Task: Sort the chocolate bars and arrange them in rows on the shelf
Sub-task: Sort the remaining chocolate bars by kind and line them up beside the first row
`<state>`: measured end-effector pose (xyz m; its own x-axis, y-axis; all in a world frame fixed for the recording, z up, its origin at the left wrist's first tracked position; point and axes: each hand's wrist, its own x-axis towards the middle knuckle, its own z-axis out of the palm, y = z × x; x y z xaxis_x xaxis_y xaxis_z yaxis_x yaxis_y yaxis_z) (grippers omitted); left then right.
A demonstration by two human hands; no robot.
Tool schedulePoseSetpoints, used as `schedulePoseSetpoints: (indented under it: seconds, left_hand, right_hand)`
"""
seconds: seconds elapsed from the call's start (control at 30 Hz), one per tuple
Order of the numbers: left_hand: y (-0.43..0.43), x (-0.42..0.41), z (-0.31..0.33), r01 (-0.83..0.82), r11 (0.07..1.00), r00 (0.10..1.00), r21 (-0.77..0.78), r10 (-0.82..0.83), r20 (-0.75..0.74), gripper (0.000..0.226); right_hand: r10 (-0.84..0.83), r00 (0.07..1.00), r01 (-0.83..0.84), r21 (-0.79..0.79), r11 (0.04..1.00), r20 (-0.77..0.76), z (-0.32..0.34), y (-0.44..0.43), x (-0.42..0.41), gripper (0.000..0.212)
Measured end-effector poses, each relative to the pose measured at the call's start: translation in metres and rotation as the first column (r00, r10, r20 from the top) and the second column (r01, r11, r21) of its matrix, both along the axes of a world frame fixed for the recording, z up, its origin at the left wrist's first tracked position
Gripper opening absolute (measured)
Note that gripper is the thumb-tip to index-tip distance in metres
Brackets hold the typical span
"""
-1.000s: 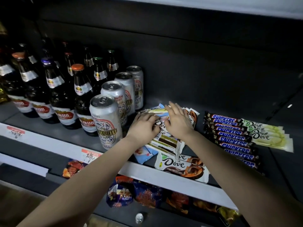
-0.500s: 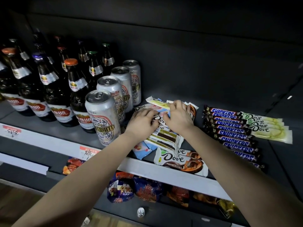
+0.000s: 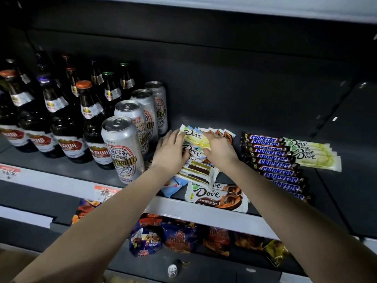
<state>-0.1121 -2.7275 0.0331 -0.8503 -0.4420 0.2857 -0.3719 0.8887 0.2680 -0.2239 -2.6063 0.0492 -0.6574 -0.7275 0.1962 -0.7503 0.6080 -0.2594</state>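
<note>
A loose pile of mixed chocolate bars (image 3: pixel 199 170) lies on the dark shelf (image 3: pixel 265 123), just right of the cans. My left hand (image 3: pixel 171 153) rests on the pile's left side with straight fingers that touch the end of a yellow-green Dove bar (image 3: pixel 194 136). My right hand (image 3: pixel 219 150) grips that bar from the right, on top of the pile. A brown Dove bar (image 3: pixel 216 196) lies at the shelf's front edge. Right of the pile runs a row of Snickers bars (image 3: pixel 273 162), and beyond it a row of green Dove bars (image 3: pixel 312 155).
Several beer cans (image 3: pixel 122 148) and dark bottles (image 3: pixel 89 127) stand close to my left hand. A light blue wrapper (image 3: pixel 171 186) pokes out at the pile's front. The lower shelf holds snack bags (image 3: pixel 163 235). Bare shelf shows behind the bars.
The yellow-green Dove bar has come free on top of the pile and now sits between both hands. My hands have shifted slightly toward the back.
</note>
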Motion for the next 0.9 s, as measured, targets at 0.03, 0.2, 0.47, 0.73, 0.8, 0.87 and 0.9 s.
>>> schedulePoseSetpoints:
  seconds: [0.03,0.2,0.47,0.73,0.8,0.87,0.9]
  left_hand:
    - [0.0,0.0,0.001,0.0,1.0,1.0,-0.018,0.0,-0.01,0.058]
    - [0.001,-0.005,0.015,0.084,0.984,0.996,-0.16,-0.086,-0.005,0.064]
    - [0.03,-0.035,0.044,0.189,0.947,0.971,-0.261,-0.219,-0.091,0.053]
    - [0.101,-0.078,0.054,0.272,0.922,0.934,-0.274,-0.321,-0.154,0.054]
    - [0.12,-0.087,0.056,0.293,0.923,0.928,-0.251,-0.337,-0.158,0.053]
    - [0.139,-0.097,0.058,0.328,0.915,0.913,-0.236,-0.371,-0.17,0.05]
    - [0.149,-0.101,0.059,0.344,0.909,0.906,-0.236,-0.387,-0.17,0.048]
  right_hand:
    - [0.023,1.0,-0.023,0.003,1.0,-0.014,0.002,0.004,0.0,0.055]
    - [0.063,0.996,-0.068,-0.069,0.995,-0.07,0.012,0.032,0.001,0.057]
    - [0.101,0.991,-0.121,-0.273,0.954,-0.086,0.024,0.09,-0.006,0.048]
    - [-0.102,0.974,0.056,-0.221,0.974,-0.202,0.03,0.171,-0.029,0.041]
    - [-0.127,0.966,0.079,-0.213,0.974,-0.223,0.03,0.19,-0.035,0.041]
    - [-0.156,0.96,0.106,-0.211,0.972,-0.234,0.029,0.209,-0.04,0.041]
    - [-0.173,0.956,0.124,-0.211,0.97,-0.236,0.03,0.218,-0.043,0.041]
